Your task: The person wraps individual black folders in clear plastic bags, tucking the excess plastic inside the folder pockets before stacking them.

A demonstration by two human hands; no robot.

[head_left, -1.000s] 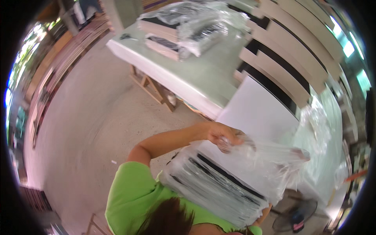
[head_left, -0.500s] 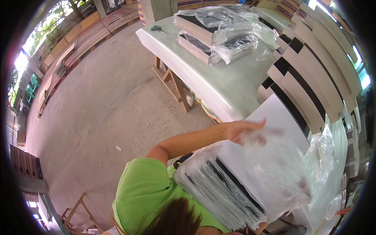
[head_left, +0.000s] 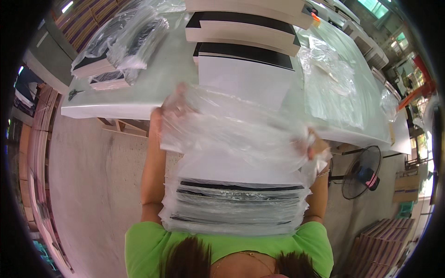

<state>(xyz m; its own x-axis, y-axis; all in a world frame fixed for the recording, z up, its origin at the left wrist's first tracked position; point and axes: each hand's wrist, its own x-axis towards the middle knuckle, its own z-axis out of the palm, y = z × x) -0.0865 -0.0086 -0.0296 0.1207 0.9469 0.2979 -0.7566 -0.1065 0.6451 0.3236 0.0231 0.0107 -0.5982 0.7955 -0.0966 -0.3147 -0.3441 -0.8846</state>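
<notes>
A clear plastic bag point(head_left: 236, 121), wrinkled and smeared by motion, stretches between my two hands. My left hand point(head_left: 175, 110) grips its left end, the fingers partly behind the film. My right hand point(head_left: 309, 144) closes on the right end, where the plastic bunches up. Under the bag lies a white sheet or board point(head_left: 241, 76), partly seen through the film. Close to my chest is a stack of plastic-wrapped flat pieces with black edges point(head_left: 236, 208).
Beyond, piles of cream and black boards point(head_left: 245, 32) stand on the covered table point(head_left: 102, 110). Wrapped stacks point(head_left: 99, 65) and scissors point(head_left: 74, 94) lie at left, loose clear plastic point(head_left: 331, 88) at right. A black fan point(head_left: 361, 172) stands right of the table.
My view has swung right, squarely facing the boards. My left hand, earlier with thumb stretched out over the white sheet, now holds the bag, which is spread wide between both hands.
</notes>
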